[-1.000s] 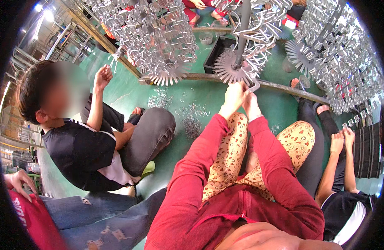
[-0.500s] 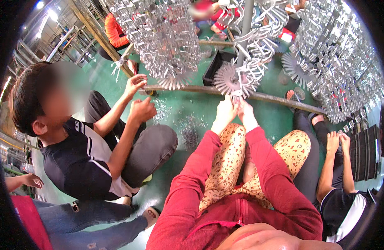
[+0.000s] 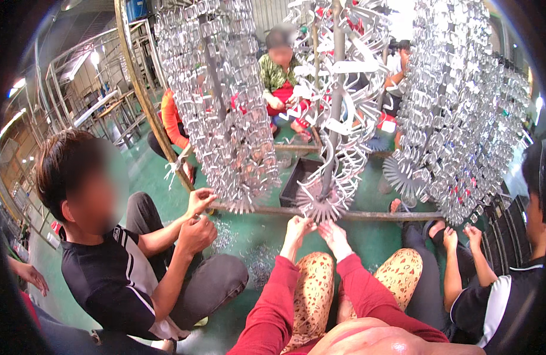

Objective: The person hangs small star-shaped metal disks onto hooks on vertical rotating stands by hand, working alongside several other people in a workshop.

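Observation:
My left hand point(image 3: 298, 232) and my right hand point(image 3: 334, 234) are raised side by side, slightly apart, at the lower rim of a finned metal disc point(image 3: 324, 203). Both hands have their fingertips drawn together; anything between them is too small to make out. Above the disc, a grey upright pole point(image 3: 334, 100) carries many bent silver metal pieces point(image 3: 351, 127), hung loosely around it.
Similar racks full of shiny pieces hang at left point(image 3: 225, 118) and right point(image 3: 456, 112). A long bar point(image 3: 373, 216) crosses behind my hands. Co-workers sit on the left point(image 3: 107, 260) and right point(image 3: 492, 302). A black crate point(image 3: 294, 180) and small loose parts point(image 3: 261, 260) lie on the green floor.
My view has tilted upward, showing more of the racks and a person behind them. My hands have moved slightly apart at the disc's lower rim.

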Available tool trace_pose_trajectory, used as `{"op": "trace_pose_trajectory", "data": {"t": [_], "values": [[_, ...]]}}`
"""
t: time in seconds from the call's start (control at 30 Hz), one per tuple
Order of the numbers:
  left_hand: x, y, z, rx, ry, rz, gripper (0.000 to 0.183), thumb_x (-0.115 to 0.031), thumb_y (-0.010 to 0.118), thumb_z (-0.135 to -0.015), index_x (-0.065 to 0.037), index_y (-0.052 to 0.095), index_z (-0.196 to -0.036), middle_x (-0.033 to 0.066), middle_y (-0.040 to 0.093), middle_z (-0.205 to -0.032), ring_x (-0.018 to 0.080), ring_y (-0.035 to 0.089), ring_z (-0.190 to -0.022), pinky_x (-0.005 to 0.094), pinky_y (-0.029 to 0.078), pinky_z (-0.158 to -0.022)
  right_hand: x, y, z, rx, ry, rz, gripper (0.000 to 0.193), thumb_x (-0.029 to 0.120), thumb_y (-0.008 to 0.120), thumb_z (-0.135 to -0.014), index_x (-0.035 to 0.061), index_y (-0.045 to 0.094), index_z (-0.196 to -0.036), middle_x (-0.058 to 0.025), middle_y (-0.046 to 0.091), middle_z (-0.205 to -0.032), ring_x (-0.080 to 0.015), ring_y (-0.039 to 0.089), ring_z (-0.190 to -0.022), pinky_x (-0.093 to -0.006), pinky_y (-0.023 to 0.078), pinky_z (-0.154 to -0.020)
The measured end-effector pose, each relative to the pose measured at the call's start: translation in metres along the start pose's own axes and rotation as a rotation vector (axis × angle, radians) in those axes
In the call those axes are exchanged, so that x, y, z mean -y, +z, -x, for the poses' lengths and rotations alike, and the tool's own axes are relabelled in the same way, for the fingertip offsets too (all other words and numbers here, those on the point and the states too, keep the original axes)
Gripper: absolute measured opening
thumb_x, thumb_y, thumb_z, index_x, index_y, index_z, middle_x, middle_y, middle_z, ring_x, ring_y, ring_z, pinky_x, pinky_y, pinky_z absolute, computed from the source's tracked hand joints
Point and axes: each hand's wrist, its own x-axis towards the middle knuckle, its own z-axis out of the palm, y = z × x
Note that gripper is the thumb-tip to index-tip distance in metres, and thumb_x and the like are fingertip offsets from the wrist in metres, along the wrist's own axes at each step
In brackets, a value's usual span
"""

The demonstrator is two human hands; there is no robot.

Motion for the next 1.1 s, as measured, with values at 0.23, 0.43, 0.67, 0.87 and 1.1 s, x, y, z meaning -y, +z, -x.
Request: {"op": "trace_pose_trajectory", "data": {"t": [0.23, 0.43, 0.67, 0.87, 1.1], "values": [[-0.008, -0.031, 0.008, 0.031, -0.019, 0.251, 0.015, -0.004, 0.063, -0.082, 0.005, 0.053, -0.086, 0.0154, 0.062, -0.085, 0.0238, 0.064, -0.08, 0.0335, 0.056, -0.077, 0.085, 0.08, 0.164, 0.051, -0.652, 0.783, 0.02, 0.007, 0.055, -0.088, -0.0047, 0.057, -0.104, -0.0136, 0.062, -0.092, -0.0192, 0.062, -0.078, -0.0312, 0.05, -0.072], [-0.012, -0.035, 0.035, 0.048, -0.019, 0.346, 0.019, -0.002, 0.065, -0.08, 0.002, 0.055, -0.096, 0.0126, 0.063, -0.085, 0.0235, 0.064, -0.081, 0.0341, 0.056, -0.077, 0.241, 0.262, 0.223, -0.075, -1.952, 1.077, 0.025, -0.001, 0.052, -0.086, -0.0035, 0.058, -0.111, -0.0142, 0.06, -0.101, -0.024, 0.058, -0.093, -0.0324, 0.045, -0.083], [-0.027, -0.038, 0.063, 0.021, -0.087, 0.302, 0.025, -0.007, 0.065, -0.081, -0.004, 0.057, -0.105, 0.0047, 0.062, -0.09, 0.0187, 0.063, -0.084, 0.0355, 0.055, -0.076, 0.28, 0.331, 0.202, -0.093, -2.009, 1.48, 0.021, 0.006, 0.054, -0.085, -0.0024, 0.061, -0.102, -0.0178, 0.059, -0.092, -0.032, 0.057, -0.088, -0.0372, 0.046, -0.075], [-0.034, -0.053, 0.085, -0.032, -0.046, 0.291, 0.015, -0.008, 0.066, -0.081, -0.007, 0.058, -0.094, 0.0028, 0.062, -0.09, 0.0186, 0.062, -0.085, 0.0383, 0.053, -0.079, 0.263, 0.339, 0.175, 0.059, -1.799, 1.313, 0.026, 0.013, 0.057, -0.084, 0.0012, 0.063, -0.106, -0.017, 0.063, -0.087, -0.0255, 0.063, -0.073, -0.0347, 0.048, -0.068], [-0.018, -0.068, 0.092, -0.165, 0.291, 0.008, 0.014, -0.005, 0.067, -0.079, -0.004, 0.058, -0.089, 0.0046, 0.061, -0.091, 0.013, 0.059, -0.083, 0.0291, 0.049, -0.076, 0.261, 0.36, 0.143, 0.264, -1.644, 1.191, 0.034, 0.026, 0.057, -0.086, 0.0023, 0.061, -0.11, -0.0207, 0.065, -0.095, -0.0245, 0.065, -0.09, -0.0317, 0.047, -0.079]]}}
